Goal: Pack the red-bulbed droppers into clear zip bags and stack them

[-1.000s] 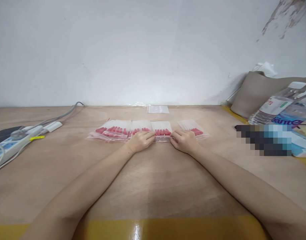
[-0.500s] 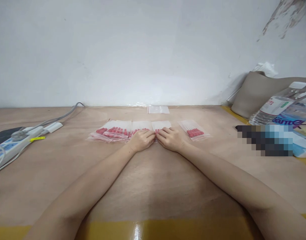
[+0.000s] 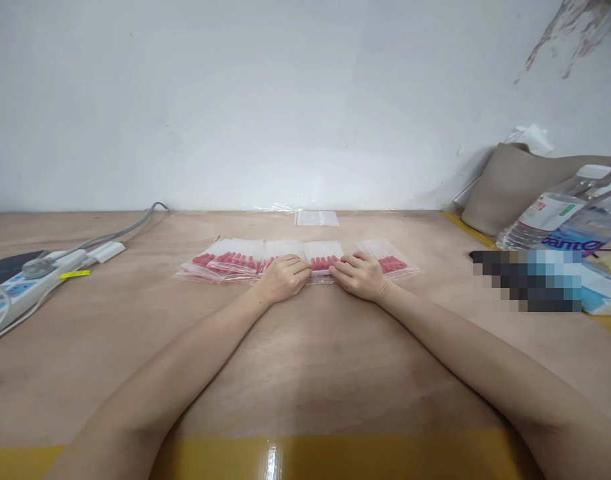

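A small clear zip-lock bag point(image 3: 325, 251) with several red-ended pieces inside lies between my hands. My left hand point(image 3: 285, 278) is closed at the bag's near left corner, its fingertips on the seal edge. My right hand point(image 3: 359, 275) pinches the same edge near the right corner. More zip-lock bags with red-ended pieces point(image 3: 235, 248) overlap to the left, and one is partly behind my left hand. Another filled bag point(image 3: 395, 264) lies just right of my right hand, which partly covers it.
A flat zip-lock bag point(image 3: 317, 219) lies near the wall. On the left are a power strip point(image 3: 15, 293) and its grey cable point(image 3: 130, 231). Plastic bottles point(image 3: 545, 210), a grey-brown rolled sheet point(image 3: 495, 187) and a blue packet point(image 3: 605, 287) stand or lie at the right.
My right hand has slid rightward along the bag's near edge, away from my left hand, uncovering the red pieces. My left hand stays at the left corner.
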Action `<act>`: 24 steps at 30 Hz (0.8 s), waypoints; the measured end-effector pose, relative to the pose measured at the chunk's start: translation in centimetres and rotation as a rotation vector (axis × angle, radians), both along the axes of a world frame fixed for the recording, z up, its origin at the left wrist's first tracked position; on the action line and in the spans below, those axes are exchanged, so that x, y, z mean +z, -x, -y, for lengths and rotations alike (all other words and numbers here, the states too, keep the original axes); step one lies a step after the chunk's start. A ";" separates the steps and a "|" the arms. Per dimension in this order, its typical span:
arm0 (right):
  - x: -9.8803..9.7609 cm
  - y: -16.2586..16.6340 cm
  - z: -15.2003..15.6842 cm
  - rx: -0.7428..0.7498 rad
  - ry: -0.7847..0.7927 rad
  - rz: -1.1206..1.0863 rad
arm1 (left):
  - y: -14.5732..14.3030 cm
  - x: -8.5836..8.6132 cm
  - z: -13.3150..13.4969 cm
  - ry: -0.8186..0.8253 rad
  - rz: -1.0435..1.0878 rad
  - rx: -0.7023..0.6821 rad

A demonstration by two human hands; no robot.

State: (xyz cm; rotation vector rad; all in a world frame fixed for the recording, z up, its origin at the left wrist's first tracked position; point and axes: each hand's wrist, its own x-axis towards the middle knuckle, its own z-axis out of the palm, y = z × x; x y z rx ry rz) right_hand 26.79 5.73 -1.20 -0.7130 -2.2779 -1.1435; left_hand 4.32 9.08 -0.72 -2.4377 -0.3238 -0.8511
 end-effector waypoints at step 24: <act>2.4 -10.7 1.0 -0.226 1.054 -0.347 | -2.2 0.2 0.7 0.203 -0.033 0.127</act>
